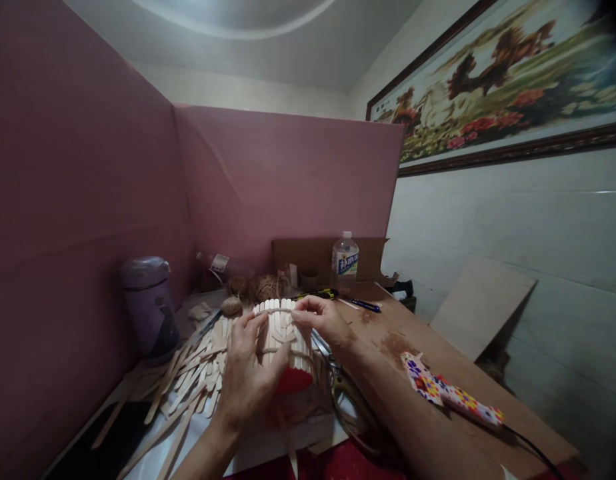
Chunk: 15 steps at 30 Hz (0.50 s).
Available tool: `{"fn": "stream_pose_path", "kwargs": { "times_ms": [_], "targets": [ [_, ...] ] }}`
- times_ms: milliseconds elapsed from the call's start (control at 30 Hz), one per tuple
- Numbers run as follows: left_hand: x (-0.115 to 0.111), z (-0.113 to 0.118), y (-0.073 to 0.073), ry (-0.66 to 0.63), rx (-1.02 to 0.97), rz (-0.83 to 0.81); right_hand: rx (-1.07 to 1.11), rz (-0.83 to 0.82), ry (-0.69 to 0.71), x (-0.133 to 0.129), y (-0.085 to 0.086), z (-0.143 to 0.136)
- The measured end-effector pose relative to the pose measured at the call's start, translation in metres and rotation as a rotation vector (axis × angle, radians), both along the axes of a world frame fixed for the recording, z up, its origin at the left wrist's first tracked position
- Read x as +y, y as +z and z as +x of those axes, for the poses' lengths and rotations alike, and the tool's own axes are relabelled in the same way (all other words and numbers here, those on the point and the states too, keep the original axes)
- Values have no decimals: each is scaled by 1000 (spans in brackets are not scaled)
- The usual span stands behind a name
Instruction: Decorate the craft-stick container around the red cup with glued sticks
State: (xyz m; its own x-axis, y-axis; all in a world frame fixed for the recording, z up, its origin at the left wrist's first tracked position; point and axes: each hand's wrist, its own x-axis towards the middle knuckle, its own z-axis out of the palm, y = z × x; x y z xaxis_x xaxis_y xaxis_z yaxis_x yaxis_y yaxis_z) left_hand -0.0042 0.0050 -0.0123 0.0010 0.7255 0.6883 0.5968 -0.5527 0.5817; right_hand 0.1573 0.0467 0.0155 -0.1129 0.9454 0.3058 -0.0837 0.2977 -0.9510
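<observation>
A small round container covered in upright craft sticks (281, 330) is held up in front of me, tilted so its red base (294, 381) shows. Two bands of twine run around it, one near the top edge and one lower down. My left hand (251, 373) wraps the container's left side, its thumb pressed on the front. With thumb and forefinger, my right hand (325, 321) pinches the upper twine (277, 311) at the right edge. Scissors (345, 393) lie under my right forearm, partly hidden by it.
Loose craft sticks (193, 380) are heaped at left beside a purple flask (151, 307). Behind stand twine balls (269, 287) and a plastic bottle (345, 262). A utility knife (364, 305) lies near the bottle. A flower-patterned glue gun (451, 393) with a cord rests at right.
</observation>
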Motion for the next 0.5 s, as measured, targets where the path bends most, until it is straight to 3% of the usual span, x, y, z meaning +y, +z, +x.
{"fn": "stream_pose_path", "kwargs": {
  "times_ms": [267,500],
  "targets": [
    [-5,1,4,4,-21,-4,-113,94,40,-8,4,4],
    [-5,-3,10,-12,-107,-111,-142,93,40,-11,4,3]
  ]
}}
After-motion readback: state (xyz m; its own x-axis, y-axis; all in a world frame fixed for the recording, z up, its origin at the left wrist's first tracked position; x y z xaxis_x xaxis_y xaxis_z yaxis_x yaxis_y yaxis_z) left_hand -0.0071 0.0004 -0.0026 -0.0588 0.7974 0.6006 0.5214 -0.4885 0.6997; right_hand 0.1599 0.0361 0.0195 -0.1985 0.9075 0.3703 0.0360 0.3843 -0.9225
